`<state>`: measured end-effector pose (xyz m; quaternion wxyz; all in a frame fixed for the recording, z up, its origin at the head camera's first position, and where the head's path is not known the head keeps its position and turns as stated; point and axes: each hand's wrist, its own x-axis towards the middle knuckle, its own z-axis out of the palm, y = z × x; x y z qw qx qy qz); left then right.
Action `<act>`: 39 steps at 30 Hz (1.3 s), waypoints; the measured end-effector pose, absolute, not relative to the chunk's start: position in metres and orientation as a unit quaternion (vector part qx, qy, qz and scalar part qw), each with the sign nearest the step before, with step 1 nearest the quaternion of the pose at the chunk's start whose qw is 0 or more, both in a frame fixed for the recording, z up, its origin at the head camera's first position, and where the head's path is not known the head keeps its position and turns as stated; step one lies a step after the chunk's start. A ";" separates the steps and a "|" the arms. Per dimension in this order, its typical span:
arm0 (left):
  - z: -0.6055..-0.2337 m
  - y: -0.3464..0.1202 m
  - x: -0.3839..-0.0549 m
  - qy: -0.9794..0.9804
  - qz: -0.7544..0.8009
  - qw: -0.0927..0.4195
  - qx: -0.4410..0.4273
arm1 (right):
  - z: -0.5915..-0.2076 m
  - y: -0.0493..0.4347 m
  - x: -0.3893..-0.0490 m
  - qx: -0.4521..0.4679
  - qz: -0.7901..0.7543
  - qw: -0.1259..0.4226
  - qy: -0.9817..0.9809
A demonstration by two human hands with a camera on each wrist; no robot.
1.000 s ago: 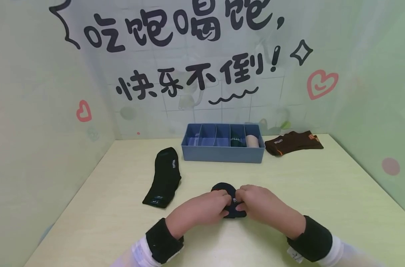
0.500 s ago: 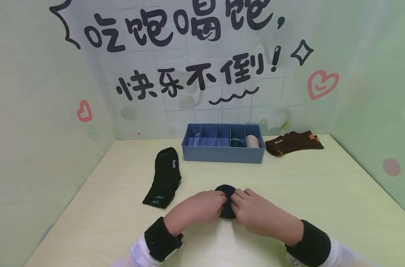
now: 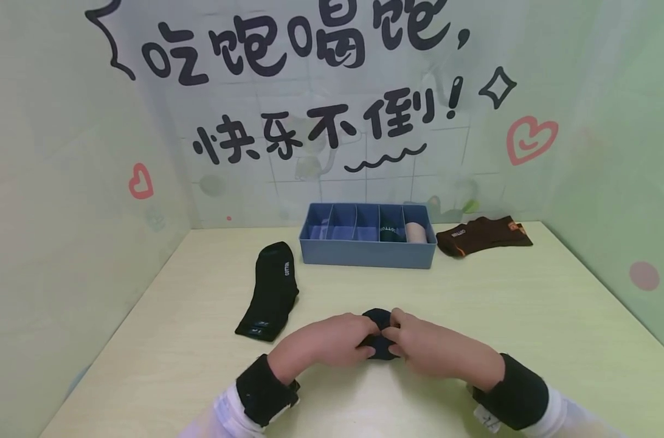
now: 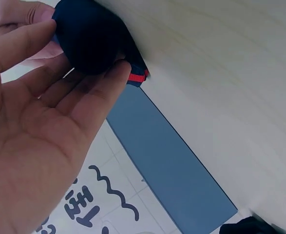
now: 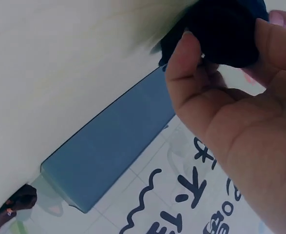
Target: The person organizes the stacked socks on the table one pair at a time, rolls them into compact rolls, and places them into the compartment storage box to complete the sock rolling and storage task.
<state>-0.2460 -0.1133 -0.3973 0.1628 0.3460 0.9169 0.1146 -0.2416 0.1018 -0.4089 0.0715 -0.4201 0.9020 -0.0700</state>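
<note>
A dark navy sock (image 3: 379, 317), partly rolled up, lies on the table between both hands. My left hand (image 3: 332, 340) holds its left side between thumb and fingers. From the right, my right hand (image 3: 438, 347) pinches the same sock, its fingertips close to the left ones. In the left wrist view, the sock (image 4: 91, 39) looks like a thick roll with a short flap showing a red stripe. The right wrist view has the dark roll (image 5: 225, 34) between thumb and fingers. Part of the sock is hidden behind the fingers.
A blue box (image 3: 367, 254) with several compartments stands at the back; a dark green rolled sock (image 3: 391, 231) and a pale pink roll (image 3: 416, 233) sit in its two rightmost ones. A black sock (image 3: 269, 292) lies left, a brown sock (image 3: 482, 236) at the back right.
The navy sock has become more compact between the hands, and its white print and red stripe no longer show in the head view. Both hands have shifted slightly while keeping hold of it.
</note>
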 end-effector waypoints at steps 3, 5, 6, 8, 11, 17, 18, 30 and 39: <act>-0.399 -0.112 -0.244 0.920 0.096 0.146 0.351 | -0.407 0.101 -0.243 -0.372 -0.121 0.115 0.913; -0.400 -0.110 -0.243 0.922 0.089 0.141 0.350 | -0.405 0.100 -0.246 -0.332 -0.160 0.142 0.919; -0.400 -0.110 -0.243 0.923 0.085 0.139 0.347 | -0.405 0.101 -0.249 -0.311 -0.182 0.151 0.920; -0.401 -0.109 -0.243 0.926 0.083 0.137 0.343 | -0.406 0.103 -0.254 -0.276 -0.235 0.164 0.917; -0.403 -0.109 -0.242 0.927 0.073 0.126 0.346 | -0.408 0.105 -0.257 -0.261 -0.276 0.141 0.914; -0.406 -0.111 -0.236 0.933 0.010 0.040 0.358 | -0.404 0.096 -0.237 -0.348 -0.075 -0.030 0.934; -0.406 -0.110 -0.236 0.933 -0.002 0.028 0.357 | -0.404 0.095 -0.234 -0.365 -0.034 -0.060 0.929; -0.400 -0.103 -0.231 0.949 -0.007 0.041 0.313 | -0.404 0.095 -0.230 -0.380 0.043 0.008 0.924; -0.394 -0.105 -0.229 0.947 -0.024 0.041 0.319 | -0.400 0.097 -0.242 -0.317 -0.056 0.135 0.937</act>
